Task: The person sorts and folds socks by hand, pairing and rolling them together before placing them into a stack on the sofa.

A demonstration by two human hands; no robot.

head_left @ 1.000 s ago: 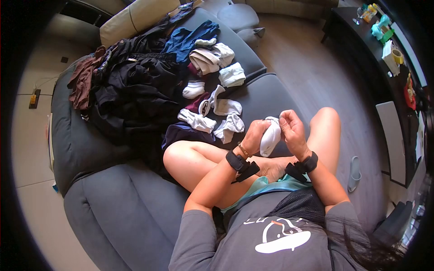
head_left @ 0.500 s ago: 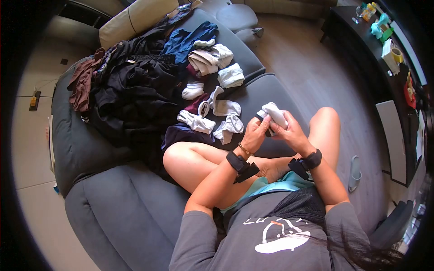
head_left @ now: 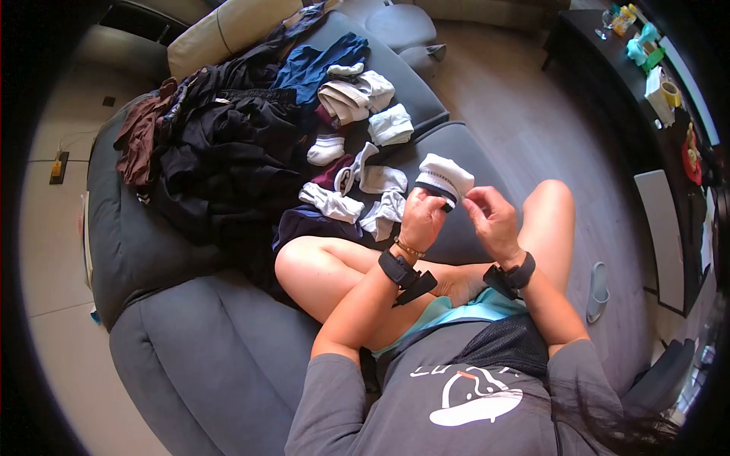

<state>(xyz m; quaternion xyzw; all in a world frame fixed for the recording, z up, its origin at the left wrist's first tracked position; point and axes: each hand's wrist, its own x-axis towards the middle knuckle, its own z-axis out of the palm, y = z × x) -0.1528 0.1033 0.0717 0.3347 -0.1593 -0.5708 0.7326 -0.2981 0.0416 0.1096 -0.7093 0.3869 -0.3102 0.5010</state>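
The left hand covers the lower edge of a sock, so how far that edge runs into the palm is hidden. The right hand has its fingers curled, their tips near the sock's edge; whether they pinch or touch it I cannot tell. At 9 o'clock from the sock, the black clothes merge into one another and single garments are hard to pick out. At 2 o'clock the dark border cuts off the far side of a tabletop, and the small items there are hard to make out. Strands of hair blur over the shirt at 5 o'clock.

The sock is white knit, rounded at its upper end, with a patterned line and a black band lower down. Other white socks lie crumpled or folded between 8 and 11 o'clock, on a smooth dark grey sofa with seams. A wrinkled blue cloth lies between 10 and 11, and a brown cloth at 9, beyond the black clothes.

The sock stands up out of the left hand, which grips it from 7 o'clock, thumb bent across the band; the right hand is just beside it, between 4 and 5.
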